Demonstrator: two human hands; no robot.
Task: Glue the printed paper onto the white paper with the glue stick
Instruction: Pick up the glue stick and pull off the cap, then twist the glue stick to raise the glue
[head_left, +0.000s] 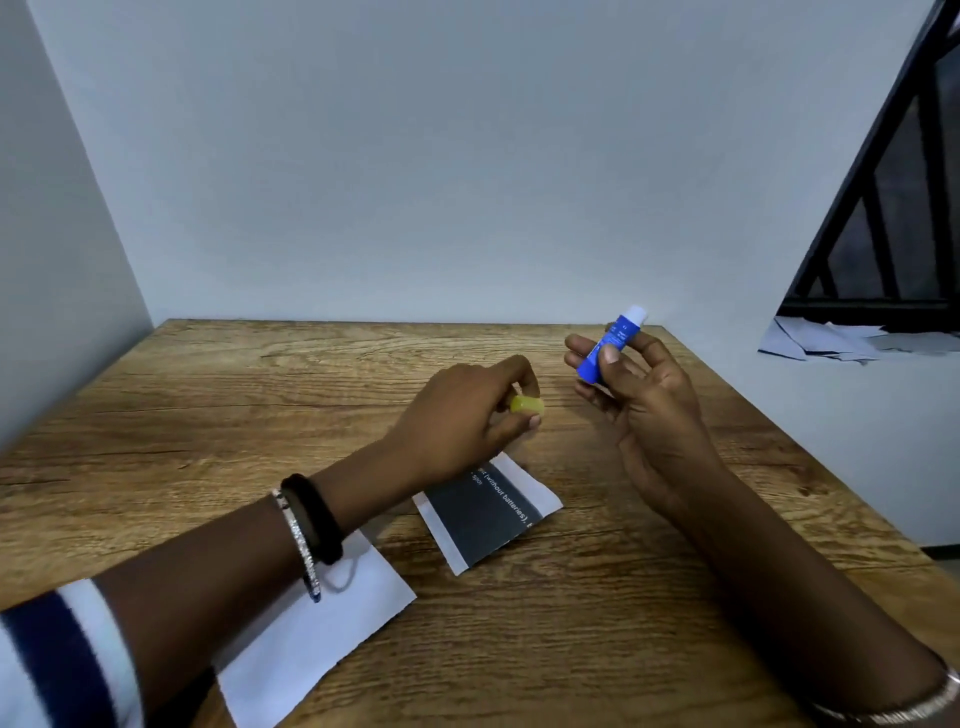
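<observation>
My right hand (639, 395) holds a blue glue stick (609, 345) upright and tilted, its white tip uncovered and pointing up and away. My left hand (462, 415) pinches the yellow cap (527, 405) between thumb and fingers, just above the table and to the left of the glue stick. The printed paper (488, 514), dark with white text and white edges, lies on the wooden table (260, 395) below my left hand. The plain white paper (322, 639) lies nearer to me at the left, partly under my left forearm.
Grey walls close the table at the back and left. At the right, beyond the table edge, a dark framed window (893, 208) stands above a ledge with loose papers (852, 340).
</observation>
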